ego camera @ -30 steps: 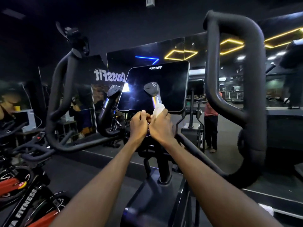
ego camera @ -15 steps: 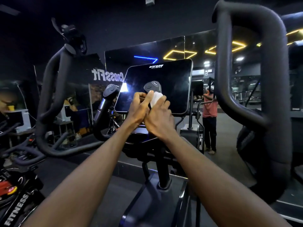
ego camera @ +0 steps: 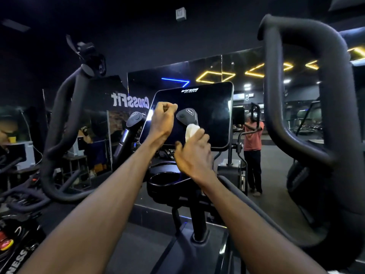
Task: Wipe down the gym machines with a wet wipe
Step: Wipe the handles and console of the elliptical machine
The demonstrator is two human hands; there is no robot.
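A dark gym machine fills the view, its tall looped handlebar point(ego camera: 308, 119) at right and its black console screen point(ego camera: 209, 107) at centre. A short inner grip point(ego camera: 187, 116) rises upright before the screen. The right hand point(ego camera: 194, 155), nearer that grip, pinches a bunched white wet wipe point(ego camera: 191, 131) just below its cap, touching the stem. The left hand point(ego camera: 163, 122) hovers curled beside it; whether it holds anything cannot be told. The stem is hidden.

One head-worn wide-angle view, facing forward and slightly down, close to the machine's console screen point(ego camera: 207, 107), mirror wall point(ego camera: 173, 76) beyond
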